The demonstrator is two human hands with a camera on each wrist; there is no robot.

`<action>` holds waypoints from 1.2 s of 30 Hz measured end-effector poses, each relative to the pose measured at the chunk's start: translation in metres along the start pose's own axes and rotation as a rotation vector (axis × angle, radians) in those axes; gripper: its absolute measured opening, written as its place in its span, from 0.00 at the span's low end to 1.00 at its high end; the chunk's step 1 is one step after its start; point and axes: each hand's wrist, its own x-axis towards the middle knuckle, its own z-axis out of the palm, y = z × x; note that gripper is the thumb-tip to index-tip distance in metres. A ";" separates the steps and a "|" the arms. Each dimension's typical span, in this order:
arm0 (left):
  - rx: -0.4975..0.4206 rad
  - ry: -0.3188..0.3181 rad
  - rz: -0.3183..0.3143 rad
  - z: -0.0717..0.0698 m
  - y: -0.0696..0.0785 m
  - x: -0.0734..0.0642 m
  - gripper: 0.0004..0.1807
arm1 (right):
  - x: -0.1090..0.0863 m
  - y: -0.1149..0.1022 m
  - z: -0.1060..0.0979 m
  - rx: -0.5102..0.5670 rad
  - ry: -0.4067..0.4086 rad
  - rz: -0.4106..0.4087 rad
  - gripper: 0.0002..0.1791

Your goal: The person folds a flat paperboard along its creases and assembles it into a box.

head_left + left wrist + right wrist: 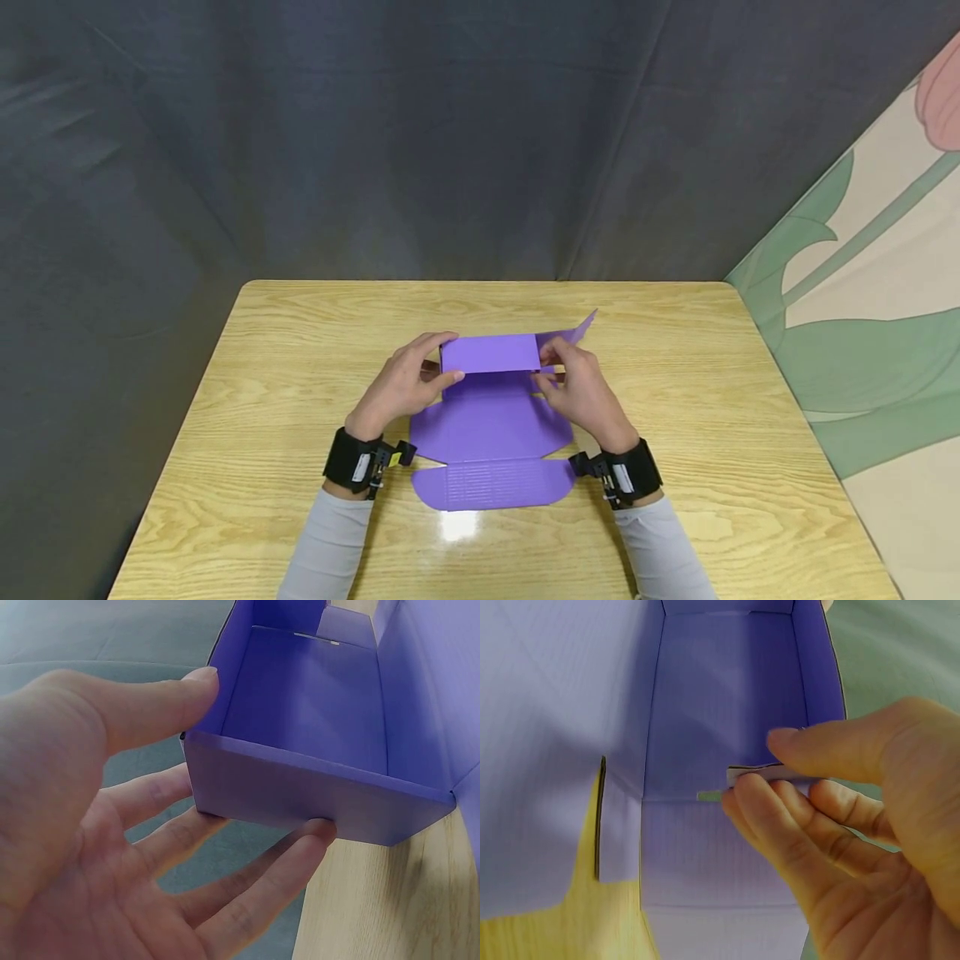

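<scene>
A partly folded purple cardboard box (491, 354) stands tilted up on the table, its wide lid panel (491, 429) lying toward me. My left hand (401, 379) grips the box's left end. In the left wrist view its thumb lies over the rim, and its fingers reach along the outside and underside of the folded end wall (300, 787). At the other end, my right hand (585, 392) pinches a small side flap (742, 772) between thumb and fingers. Beside it the right end panel (716, 855) is still unfolded, with a small slot at its crease.
The light wood table (262, 467) bears the box near its middle. A dark curtain (450, 142) hangs behind the far edge, and a floral cloth (885, 333) is to the right. A slotted front flap (495, 486) with rounded ends lies nearest me.
</scene>
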 end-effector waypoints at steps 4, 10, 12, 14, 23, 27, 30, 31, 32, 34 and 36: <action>-0.010 -0.002 -0.008 0.000 0.001 0.000 0.35 | 0.000 0.003 -0.002 -0.018 -0.023 0.002 0.16; -0.013 -0.002 -0.012 -0.001 0.001 -0.001 0.35 | 0.000 0.006 -0.001 -0.068 -0.041 -0.003 0.12; -0.011 0.000 -0.010 -0.001 0.001 -0.001 0.35 | 0.000 0.006 0.001 -0.101 -0.049 -0.005 0.10; -0.011 0.002 -0.007 -0.001 0.001 -0.001 0.35 | 0.000 0.006 0.003 -0.127 -0.052 0.001 0.10; 0.003 0.001 -0.011 -0.001 0.001 0.000 0.36 | -0.001 0.008 0.008 -0.130 -0.039 0.131 0.10; 0.005 0.003 -0.008 0.000 0.001 0.000 0.35 | 0.000 0.008 0.007 -0.060 -0.046 0.196 0.09; 0.003 0.005 -0.008 0.000 0.000 0.001 0.35 | 0.000 0.007 0.004 0.006 -0.051 0.244 0.10; 0.002 0.005 -0.008 0.000 0.000 0.001 0.35 | 0.000 0.007 0.003 0.024 -0.050 0.259 0.11; 0.001 0.005 -0.007 0.000 -0.001 0.001 0.35 | 0.000 0.006 0.002 0.041 -0.048 0.268 0.12; 0.000 0.006 -0.004 0.000 -0.001 0.001 0.35 | 0.000 0.005 0.001 0.068 -0.039 0.284 0.13; 0.000 0.005 -0.001 0.000 -0.001 0.001 0.35 | 0.000 0.004 0.000 0.091 -0.025 0.288 0.15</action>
